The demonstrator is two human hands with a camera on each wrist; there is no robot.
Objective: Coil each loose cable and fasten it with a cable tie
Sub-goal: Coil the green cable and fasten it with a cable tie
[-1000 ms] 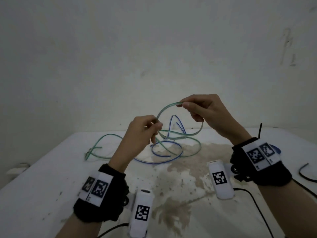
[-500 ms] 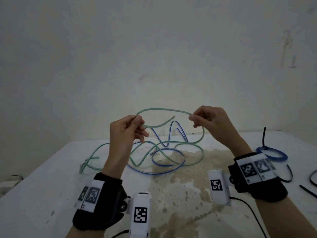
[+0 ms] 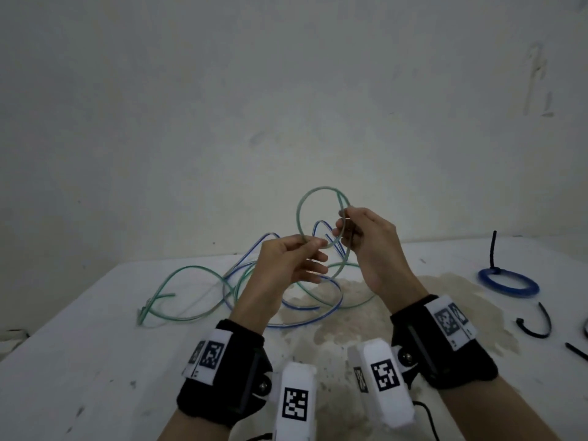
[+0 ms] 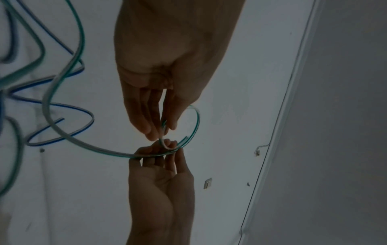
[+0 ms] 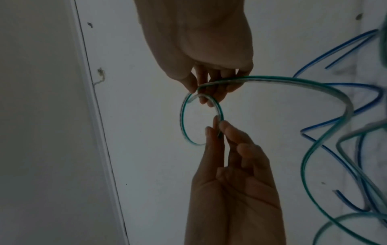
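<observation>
A long green cable (image 3: 299, 214) runs up from the white table (image 3: 95, 361) to both hands, held above the table's middle. Its end is bent into a small round loop. My left hand (image 3: 315, 245) pinches the loop's lower part. Just to its right, my right hand (image 3: 342, 224) pinches the loop's right side where the strands cross. In the left wrist view the left hand (image 4: 165, 147) meets the right hand (image 4: 161, 131) fingertip to fingertip on the green cable (image 4: 83, 144). A loose blue cable (image 3: 305, 323) lies tangled with the green one below the hands.
A coiled blue cable (image 3: 509, 283), bound with a black tie that sticks up, lies at the right. Loose black cable ties (image 3: 537, 326) lie near the right edge. A brown stain (image 3: 334, 338) spreads over the table's middle. A pale wall stands close behind.
The hands were spread apart with the green cable arched between them. They have come together, and the arch has closed into a small loop.
</observation>
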